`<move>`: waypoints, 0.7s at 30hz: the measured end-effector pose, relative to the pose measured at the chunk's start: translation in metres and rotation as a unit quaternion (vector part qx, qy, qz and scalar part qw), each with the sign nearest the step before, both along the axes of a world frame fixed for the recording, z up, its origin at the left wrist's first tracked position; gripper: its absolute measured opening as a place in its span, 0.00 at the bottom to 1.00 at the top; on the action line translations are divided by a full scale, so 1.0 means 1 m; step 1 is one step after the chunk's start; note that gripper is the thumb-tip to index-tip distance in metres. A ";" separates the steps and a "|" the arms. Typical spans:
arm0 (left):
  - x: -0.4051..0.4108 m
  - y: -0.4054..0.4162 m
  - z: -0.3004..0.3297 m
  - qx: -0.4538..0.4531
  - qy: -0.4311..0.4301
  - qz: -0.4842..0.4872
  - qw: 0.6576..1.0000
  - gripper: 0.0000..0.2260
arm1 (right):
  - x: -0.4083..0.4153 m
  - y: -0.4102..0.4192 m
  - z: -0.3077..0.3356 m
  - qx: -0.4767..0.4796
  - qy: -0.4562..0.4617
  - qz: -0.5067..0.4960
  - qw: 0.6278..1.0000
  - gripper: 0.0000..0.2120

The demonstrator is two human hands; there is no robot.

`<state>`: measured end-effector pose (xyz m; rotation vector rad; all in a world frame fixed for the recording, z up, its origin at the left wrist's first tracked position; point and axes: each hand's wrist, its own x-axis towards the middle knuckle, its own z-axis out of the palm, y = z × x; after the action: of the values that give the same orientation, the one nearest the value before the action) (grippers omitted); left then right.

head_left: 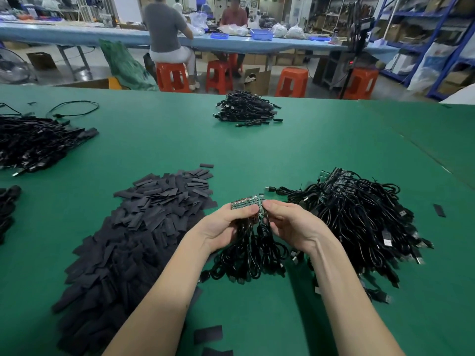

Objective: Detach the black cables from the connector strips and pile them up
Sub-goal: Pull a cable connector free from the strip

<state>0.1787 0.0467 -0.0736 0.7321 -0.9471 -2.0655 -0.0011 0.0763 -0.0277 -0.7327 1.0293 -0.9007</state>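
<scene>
While both arms reach forward over the green tabletop (295, 150), I see the left hand (226, 226) gripping a connector strip (247, 201) by its left part, thumb on the near face and fingers curled behind. The right hand (290, 223) pinches the right end of that same strip, thumb tip pressed just beside the left thumb. From the strip a bunch of black cables (248, 255) hangs down between the two palms, and their looped ends and plugs rest on the tabletop below the wrists.

Just right of the right hand lies a big heap of cables still on strips (359, 222); small green boards show at its far top edge, and USB plugs stick out along its right side. To the left of the left hand spreads a wide mound of flat black sleeve pieces (133, 232), with a few loose pieces (208, 334) near the bottom edge between my forearms and one stray piece (439, 210) to the right of the heap.

Farther off, a small pile of cables (246, 109) sits near the far edge of the tabletop, well apart from the hands. A larger cable pile (38, 142) fills the left side, with one loose cable (74, 109) looped behind it.

Beyond the tabletop, two people sit at a long blue bench (77, 34) among orange stools (293, 82).
</scene>
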 end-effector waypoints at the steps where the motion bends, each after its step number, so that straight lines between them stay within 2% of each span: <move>1: 0.000 -0.001 -0.002 0.001 -0.018 0.009 1.000 0.18 | -0.003 0.002 0.002 -0.003 0.001 -0.009 1.000 0.06; 4: 0.003 -0.005 -0.002 -0.008 -0.138 0.097 0.986 0.28 | -0.020 0.011 0.013 -0.053 0.042 -0.028 0.997 0.14; 6: 0.007 -0.006 0.003 -0.063 -0.275 0.159 0.946 0.27 | -0.029 0.017 0.023 -0.095 0.074 -0.035 0.992 0.16; 7: 0.008 -0.006 0.005 -0.122 -0.368 0.180 0.904 0.23 | -0.031 0.018 0.028 -0.109 0.075 -0.035 0.991 0.14; 9: 0.009 -0.006 0.003 -0.258 -0.519 0.208 0.788 0.20 | -0.028 0.016 0.039 -0.120 0.056 -0.032 0.991 0.11; 10: 0.008 -0.005 0.002 -0.317 -0.557 0.224 0.734 0.21 | -0.024 0.012 0.042 -0.122 0.060 -0.029 0.990 0.11; 11: 0.006 -0.003 0.001 -0.363 -0.567 0.250 0.696 0.21 | -0.017 0.008 0.043 -0.118 0.074 -0.028 0.990 0.11; 12: 0.004 -0.001 0.000 -0.396 -0.554 0.285 0.675 0.18 | -0.009 0.001 0.043 -0.111 0.091 -0.031 0.989 0.10; 13: 0.001 0.001 0.000 -0.401 -0.517 0.321 0.685 0.14 | -0.001 -0.005 0.040 -0.102 0.107 -0.039 0.988 0.08; 14: -0.002 0.002 0.003 -0.372 -0.457 0.345 0.731 0.10 | 0.007 -0.011 0.037 -0.093 0.123 -0.049 0.987 0.05; 15: -0.005 0.004 0.004 -0.314 -0.386 0.345 0.796 0.06 | 0.015 -0.017 0.032 -0.083 0.140 -0.060 0.985 0.04; 16: -0.008 0.005 0.005 -0.251 -0.317 0.323 0.856 0.04 | 0.021 -0.023 0.027 -0.077 0.159 -0.071 0.982 0.04; 17: -0.012 0.006 0.004 -0.200 -0.261 0.297 0.897 0.04 | 0.024 -0.028 0.023 -0.072 0.176 -0.077 0.979 0.04; 19: -0.016 0.009 0.000 -0.121 -0.162 0.248 0.948 0.04 | 0.029 -0.034 0.016 -0.063 0.203 -0.069 0.975 0.04; 21: -0.014 0.009 -0.004 -0.061 -0.072 0.223 0.970 0.05 | 0.029 -0.037 0.014 -0.066 0.270 -0.034 0.960 0.04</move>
<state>0.1649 0.0558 -0.0777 0.9426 -0.8842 -1.5649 0.0282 0.0396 -0.0133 -1.0965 1.4910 -0.8525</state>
